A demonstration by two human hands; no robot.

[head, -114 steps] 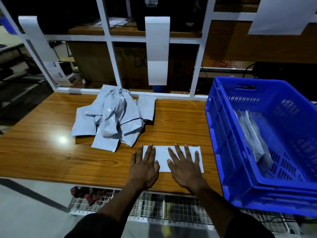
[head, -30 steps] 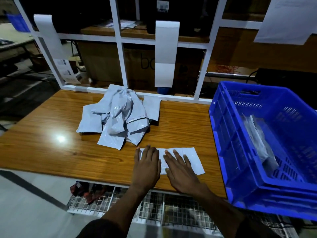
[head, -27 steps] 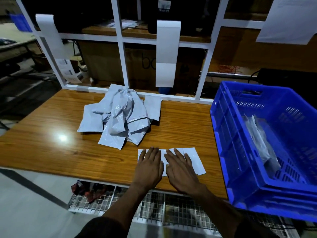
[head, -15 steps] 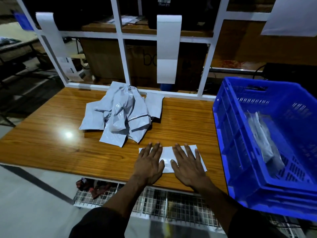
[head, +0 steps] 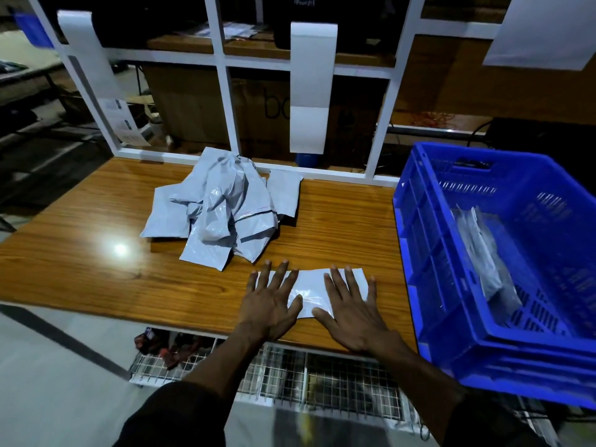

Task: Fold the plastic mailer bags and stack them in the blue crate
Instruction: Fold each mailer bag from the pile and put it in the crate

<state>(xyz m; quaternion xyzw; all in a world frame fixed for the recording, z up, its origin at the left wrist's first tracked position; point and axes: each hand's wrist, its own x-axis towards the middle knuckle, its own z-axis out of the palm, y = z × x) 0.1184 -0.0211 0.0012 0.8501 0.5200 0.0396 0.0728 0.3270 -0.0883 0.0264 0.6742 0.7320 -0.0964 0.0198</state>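
A folded white mailer bag (head: 311,290) lies flat near the front edge of the wooden table (head: 80,269). My left hand (head: 272,300) presses on its left end with fingers spread and straight. My right hand (head: 350,304) presses flat on its right half. A crumpled heap of grey mailer bags (head: 222,211) sits behind them toward the table's back. The blue crate (head: 429,259) stands at the right, with several folded bags (head: 483,253) leaning inside it.
A white frame (head: 225,101) runs along the table's back edge, with a white paper strip (head: 311,85) hanging from it. A wire rack (head: 322,379) sits below the table's front edge. Bare wood lies left of the heap.
My hands slid together over the folded bag and have now spread apart again toward its ends. The bag, the heap and the crate stay where they were.
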